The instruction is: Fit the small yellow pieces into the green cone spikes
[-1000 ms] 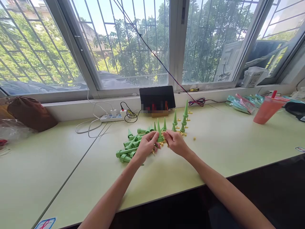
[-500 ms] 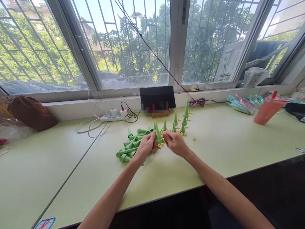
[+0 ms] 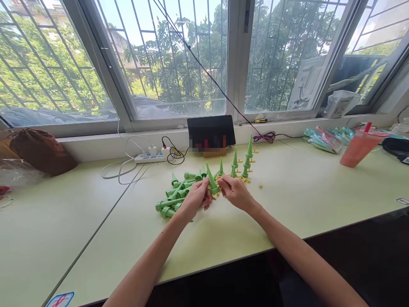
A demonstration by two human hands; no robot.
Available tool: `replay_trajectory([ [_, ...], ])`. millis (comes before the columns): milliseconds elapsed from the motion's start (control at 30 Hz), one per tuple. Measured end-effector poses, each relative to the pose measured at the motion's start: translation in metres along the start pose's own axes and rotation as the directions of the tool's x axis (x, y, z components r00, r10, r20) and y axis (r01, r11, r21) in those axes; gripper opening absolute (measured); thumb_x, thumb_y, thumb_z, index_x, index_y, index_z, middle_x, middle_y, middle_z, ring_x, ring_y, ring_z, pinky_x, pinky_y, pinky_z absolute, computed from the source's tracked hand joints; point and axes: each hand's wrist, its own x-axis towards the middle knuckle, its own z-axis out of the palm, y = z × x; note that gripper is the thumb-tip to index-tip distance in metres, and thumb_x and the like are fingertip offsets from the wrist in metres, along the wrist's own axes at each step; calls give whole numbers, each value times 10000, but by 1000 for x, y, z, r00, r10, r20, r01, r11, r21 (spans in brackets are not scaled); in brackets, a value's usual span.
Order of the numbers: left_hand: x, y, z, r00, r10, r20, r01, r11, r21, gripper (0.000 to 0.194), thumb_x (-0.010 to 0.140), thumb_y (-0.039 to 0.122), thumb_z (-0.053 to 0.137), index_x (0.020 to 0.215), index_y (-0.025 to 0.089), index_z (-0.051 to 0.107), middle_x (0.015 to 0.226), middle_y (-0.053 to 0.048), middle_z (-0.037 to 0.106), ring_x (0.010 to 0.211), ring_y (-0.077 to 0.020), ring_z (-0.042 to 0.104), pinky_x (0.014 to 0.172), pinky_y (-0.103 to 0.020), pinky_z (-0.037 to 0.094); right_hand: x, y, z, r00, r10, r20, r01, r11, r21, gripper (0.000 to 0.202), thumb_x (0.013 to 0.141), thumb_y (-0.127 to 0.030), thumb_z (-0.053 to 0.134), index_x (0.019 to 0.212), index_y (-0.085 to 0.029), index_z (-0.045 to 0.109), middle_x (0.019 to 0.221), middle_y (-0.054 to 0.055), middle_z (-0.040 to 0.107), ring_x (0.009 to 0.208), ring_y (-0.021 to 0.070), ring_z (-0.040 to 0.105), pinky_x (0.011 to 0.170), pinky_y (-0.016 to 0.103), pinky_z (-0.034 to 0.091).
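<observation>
My left hand (image 3: 198, 195) is closed on a green watering spike (image 3: 212, 181), its pointed end up and leaning slightly left. Close against the spike's collar, my right hand (image 3: 235, 190) has its fingers pinched together; whatever they hold is hidden. Loose green spikes (image 3: 169, 204) lie heaped to the left of my left hand. Small yellow valve pieces (image 3: 216, 196) are scattered beneath the held spike. Behind my right hand, green spikes with yellow valves on their sides stand upright in stacks (image 3: 247, 160).
A dark tablet (image 3: 211, 131) leans at the back of the pale table (image 3: 306, 192). To its left lies a white power strip (image 3: 150, 157) with cables. A red cup (image 3: 362, 147) with a straw stands at the right, near plastic packets (image 3: 322, 140). A brown pouch (image 3: 44, 151) sits far left.
The spike in my left hand now leans a little more to the left. My left fingers have shifted slightly below it; my right hand has hardly moved.
</observation>
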Motion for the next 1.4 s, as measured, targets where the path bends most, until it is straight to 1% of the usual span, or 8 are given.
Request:
replay_trajectory([
  [367, 3, -3, -4, 999, 5, 47, -5, 1000, -11, 448, 784, 617, 566, 713, 177, 511, 434, 13, 546, 333, -82, 402, 378, -215, 386, 0, 2, -1, 1000, 1, 12, -1, 1000, 11, 370, 970, -428, 364, 679, -204, 414, 569, -24, 508, 498, 107, 410, 524, 240, 312],
  [533, 4, -2, -5, 998, 12, 59, -11, 1000, -12, 439, 780, 609, 577, 739, 179, 499, 437, 17, 550, 331, -82, 409, 384, -209, 377, 0, 3, -1, 1000, 9, 22, -10, 1000, 7, 356, 974, -412, 363, 689, -203, 410, 567, -29, 501, 493, 101, 407, 521, 235, 311],
  [733, 2, 0, -5, 999, 20, 49, -21, 999, 30, 432, 777, 603, 585, 797, 180, 504, 448, 21, 558, 345, -75, 424, 395, -181, 361, 1, 7, 0, 999, 12, 29, -12, 1000, -4, 346, 978, -402, 355, 698, -203, 399, 562, -32, 491, 492, 100, 403, 510, 232, 301],
  [933, 1, 1, -4, 998, 19, 55, -23, 997, 73, 450, 796, 628, 548, 802, 181, 496, 461, 4, 577, 348, -86, 457, 392, -182, 365, 1, 8, 0, 999, 15, 31, -15, 1000, -6, 349, 979, -397, 356, 692, -204, 395, 554, -33, 491, 488, 99, 409, 513, 231, 305],
  [1100, 2, 0, -5, 998, 24, 58, -27, 998, 55, 484, 787, 657, 536, 797, 174, 508, 474, 2, 580, 357, -80, 458, 402, -185, 380, 0, 8, 0, 999, 21, 39, -21, 1000, 15, 360, 982, -410, 354, 685, -207, 380, 534, -40, 479, 478, 100, 415, 511, 227, 317],
  [1400, 1, 1, -6, 998, 13, 69, -15, 1000, 28, 484, 769, 652, 567, 812, 170, 533, 497, 0, 588, 375, -80, 463, 426, -199, 415, 0, 9, 0, 999, 20, 41, -21, 1000, 24, 347, 982, -395, 359, 693, -206, 392, 528, -44, 482, 477, 97, 423, 517, 224, 323],
])
